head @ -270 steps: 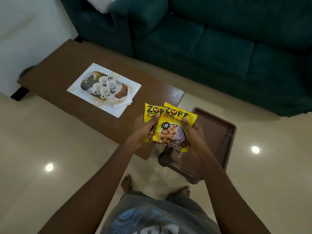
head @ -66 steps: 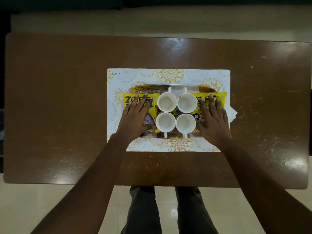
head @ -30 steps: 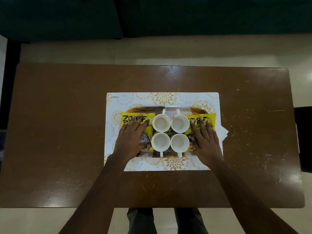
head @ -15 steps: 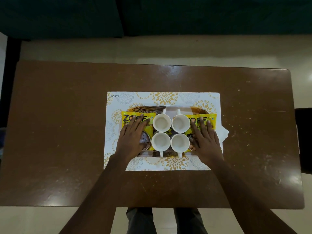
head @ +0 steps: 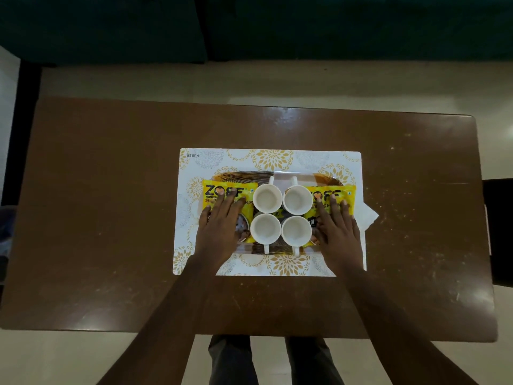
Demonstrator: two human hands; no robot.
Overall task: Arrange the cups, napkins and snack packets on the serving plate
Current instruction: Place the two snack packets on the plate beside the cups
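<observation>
Room: we look straight down on a brown table point(head: 111, 218) on a pale floor, with a dark green sofa point(head: 333, 23) along the far side.
Nearest: our trouser legs point(head: 233, 359) show under the table's near edge and are cut off by the frame.
Left hand point(head: 219, 226): it lies flat and spread, palm down, on the left snack packet point(head: 212, 190); it grasps nothing.
Right hand point(head: 337, 232): flat and spread in the same way, pressed on the right snack packet point(head: 348, 194); nothing is gripped.
Between the hands: four white cups point(head: 266, 228) stand upright in a two-by-two block, touching each other, two handles pointing toward us and two away.
Under the hands: the serving plate point(head: 244, 177) carries cups and packets; it lies on a white placemat point(head: 277, 158) with gold flowers.
Right of the right hand: a white napkin point(head: 367, 216) pokes out from beneath the packet, mostly covered.
Hidden: our palms cover the lower half of both packets; the plate's pattern is hard to make out.
Writing: "ZOFF" on each yellow packet, partly covered by fingers; a "10" badge beside the right thumb; "KUBER" upside down on the mat's far left corner.
</observation>
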